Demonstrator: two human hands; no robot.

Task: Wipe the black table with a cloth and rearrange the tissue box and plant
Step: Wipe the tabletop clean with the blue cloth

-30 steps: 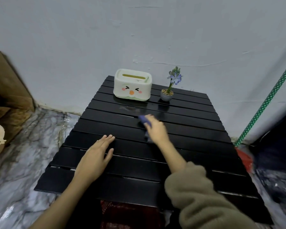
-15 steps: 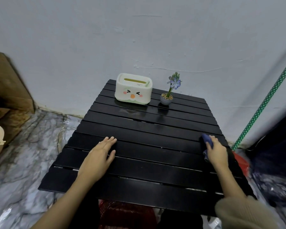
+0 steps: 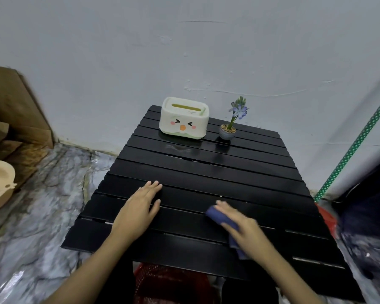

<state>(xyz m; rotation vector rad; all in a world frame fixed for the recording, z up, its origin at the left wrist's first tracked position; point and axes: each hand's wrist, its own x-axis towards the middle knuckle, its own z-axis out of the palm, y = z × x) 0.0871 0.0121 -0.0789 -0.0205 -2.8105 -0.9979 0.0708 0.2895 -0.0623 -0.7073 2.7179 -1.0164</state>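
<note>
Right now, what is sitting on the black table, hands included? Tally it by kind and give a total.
Tissue box: 1
Potted plant: 1
Blue cloth: 1, under the right hand
Hands: 2, the left hand lying flat and empty
Total: 5 on the black table
</note>
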